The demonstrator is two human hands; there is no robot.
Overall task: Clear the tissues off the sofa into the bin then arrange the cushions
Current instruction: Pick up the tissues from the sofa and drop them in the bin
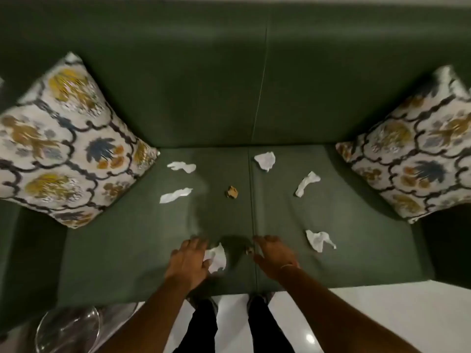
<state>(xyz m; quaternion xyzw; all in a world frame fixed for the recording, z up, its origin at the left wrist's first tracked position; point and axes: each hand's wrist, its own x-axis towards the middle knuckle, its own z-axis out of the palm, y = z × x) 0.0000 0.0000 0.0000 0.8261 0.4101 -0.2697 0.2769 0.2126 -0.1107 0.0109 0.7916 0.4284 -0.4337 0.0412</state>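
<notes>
Several crumpled white tissues lie on the green sofa seat [127, 245]: one near the front [217, 257], one at front right [318, 240], others further back [181, 166], [175, 195], [265, 160], [307, 182]. Two small brown crumpled scraps lie near the seam [232, 192], [249, 250]. My left hand [188, 261] hovers with fingers spread, its thumb touching the front tissue. My right hand [274, 256] is spread just right of the nearer brown scrap. Neither hand holds anything. Patterned cushions lean at the left [63, 143] and right [413, 159] ends.
A clear, glassy bin [67, 329] stands on the floor at the lower left, beside the sofa's front edge. My legs in dark trousers stand on white glossy floor [382, 314] right against the sofa front. The sofa back rises behind the seat.
</notes>
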